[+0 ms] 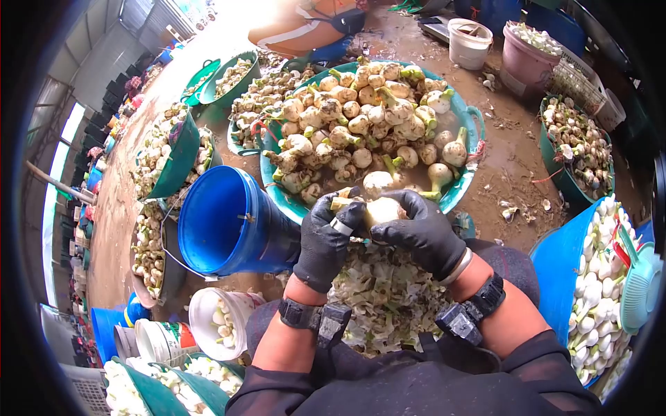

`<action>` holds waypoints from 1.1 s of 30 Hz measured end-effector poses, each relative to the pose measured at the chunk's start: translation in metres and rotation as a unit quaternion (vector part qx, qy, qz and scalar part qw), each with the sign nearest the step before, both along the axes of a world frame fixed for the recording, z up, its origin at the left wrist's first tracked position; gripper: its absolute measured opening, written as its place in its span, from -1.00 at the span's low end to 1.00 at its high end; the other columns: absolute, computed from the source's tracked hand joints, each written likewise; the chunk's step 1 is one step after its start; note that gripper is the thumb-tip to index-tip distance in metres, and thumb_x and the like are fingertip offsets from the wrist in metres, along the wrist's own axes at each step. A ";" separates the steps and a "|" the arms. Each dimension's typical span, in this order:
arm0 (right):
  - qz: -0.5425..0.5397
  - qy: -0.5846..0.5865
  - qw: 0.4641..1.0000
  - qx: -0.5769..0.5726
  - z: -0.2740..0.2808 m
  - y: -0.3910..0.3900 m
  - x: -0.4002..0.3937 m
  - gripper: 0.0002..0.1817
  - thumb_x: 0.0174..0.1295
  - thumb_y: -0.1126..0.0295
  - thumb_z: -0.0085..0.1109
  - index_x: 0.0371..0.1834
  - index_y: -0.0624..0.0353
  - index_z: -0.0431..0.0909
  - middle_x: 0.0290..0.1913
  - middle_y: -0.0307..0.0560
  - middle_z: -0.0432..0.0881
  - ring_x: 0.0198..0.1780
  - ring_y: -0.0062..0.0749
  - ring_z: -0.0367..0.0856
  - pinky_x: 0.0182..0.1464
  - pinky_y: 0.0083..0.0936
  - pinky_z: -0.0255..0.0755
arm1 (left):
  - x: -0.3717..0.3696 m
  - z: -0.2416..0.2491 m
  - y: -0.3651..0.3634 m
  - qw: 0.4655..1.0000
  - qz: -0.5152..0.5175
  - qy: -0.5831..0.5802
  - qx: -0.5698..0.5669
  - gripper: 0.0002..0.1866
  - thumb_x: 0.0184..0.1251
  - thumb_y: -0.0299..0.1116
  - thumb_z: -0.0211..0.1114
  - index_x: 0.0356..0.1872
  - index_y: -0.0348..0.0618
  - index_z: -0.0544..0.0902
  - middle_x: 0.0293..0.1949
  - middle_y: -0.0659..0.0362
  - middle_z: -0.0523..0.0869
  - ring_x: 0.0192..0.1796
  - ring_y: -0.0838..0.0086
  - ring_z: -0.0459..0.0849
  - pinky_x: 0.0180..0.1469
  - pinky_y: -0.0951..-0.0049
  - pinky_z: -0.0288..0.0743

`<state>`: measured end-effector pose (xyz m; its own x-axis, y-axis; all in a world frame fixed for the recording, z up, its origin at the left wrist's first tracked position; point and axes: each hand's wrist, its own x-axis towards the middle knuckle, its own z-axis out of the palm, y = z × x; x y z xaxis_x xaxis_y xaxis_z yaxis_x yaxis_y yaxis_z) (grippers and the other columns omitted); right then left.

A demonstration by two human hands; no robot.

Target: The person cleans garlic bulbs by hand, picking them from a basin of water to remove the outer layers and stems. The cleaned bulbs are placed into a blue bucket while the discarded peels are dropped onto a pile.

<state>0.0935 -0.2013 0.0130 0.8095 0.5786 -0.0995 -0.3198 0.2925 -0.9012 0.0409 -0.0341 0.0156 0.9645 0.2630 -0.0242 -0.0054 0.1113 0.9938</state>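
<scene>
Bulb (pixel 383 210) between both gloved hands (pixel 416 232)

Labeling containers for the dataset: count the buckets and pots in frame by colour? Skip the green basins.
Blue bucket, on its side beside the left hand: 1
White buckets, one top right, one lower left: 2
Pink pot, top right: 1
Total: 4
The right hand and the left hold one bulb.
</scene>
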 end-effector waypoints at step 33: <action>-0.068 -0.105 0.991 -0.046 -0.015 0.008 -0.012 -0.38 -0.07 0.42 0.46 0.06 0.31 0.36 -0.09 -0.10 0.56 -0.09 -0.47 0.56 -0.01 -0.54 0.50 | -0.013 0.012 0.000 0.996 -0.013 0.042 -0.083 -0.69 0.28 -0.38 0.22 -0.03 -0.35 0.51 -0.20 0.12 0.66 -0.20 0.45 0.67 -0.13 0.44 0.60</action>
